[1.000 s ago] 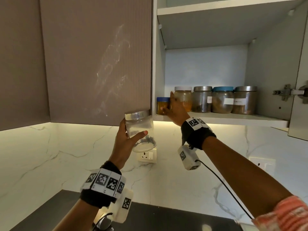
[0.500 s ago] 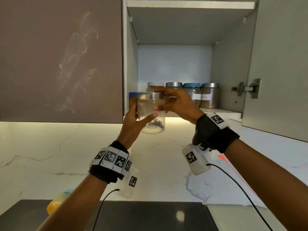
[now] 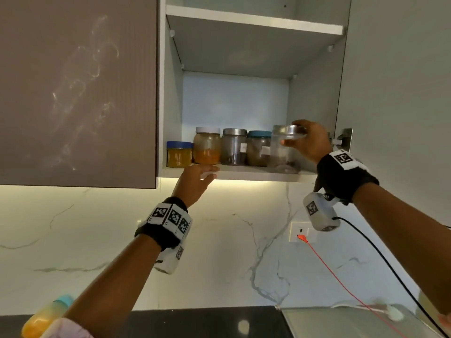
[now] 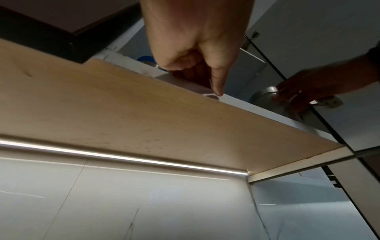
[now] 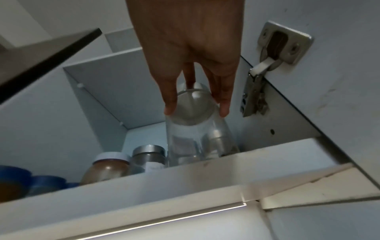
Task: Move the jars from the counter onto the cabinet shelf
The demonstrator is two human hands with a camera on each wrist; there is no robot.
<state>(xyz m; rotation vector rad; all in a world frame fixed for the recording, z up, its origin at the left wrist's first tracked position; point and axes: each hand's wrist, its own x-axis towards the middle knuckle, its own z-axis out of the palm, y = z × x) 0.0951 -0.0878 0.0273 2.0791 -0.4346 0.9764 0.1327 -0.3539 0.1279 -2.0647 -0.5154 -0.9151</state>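
A clear jar (image 3: 280,152) with a steel lid is at the right end of the lower cabinet shelf (image 3: 256,175). My right hand (image 3: 292,134) grips its lid from above with the fingertips (image 5: 170,110). The jar's (image 5: 197,134) base is at shelf level, hidden behind the shelf's front edge (image 5: 185,178). Further left stand a blue-lidded jar (image 3: 179,154), a white-lidded jar (image 3: 207,146), a steel-lidded jar (image 3: 234,147) and a teal-lidded jar (image 3: 258,148). My left hand (image 3: 205,173) holds nothing and rests on the shelf's front edge (image 4: 236,100).
The open cabinet door (image 3: 402,93) hangs to the right on its hinge (image 3: 341,140). A shut brown door (image 3: 78,89) is on the left. An upper shelf (image 3: 244,20) is above. A yellow bottle (image 3: 46,318) stands on the dark counter (image 3: 207,323).
The clear jar passed from my left hand to my right and moved right to the shelf's right end. My left hand let go and came to the shelf edge.
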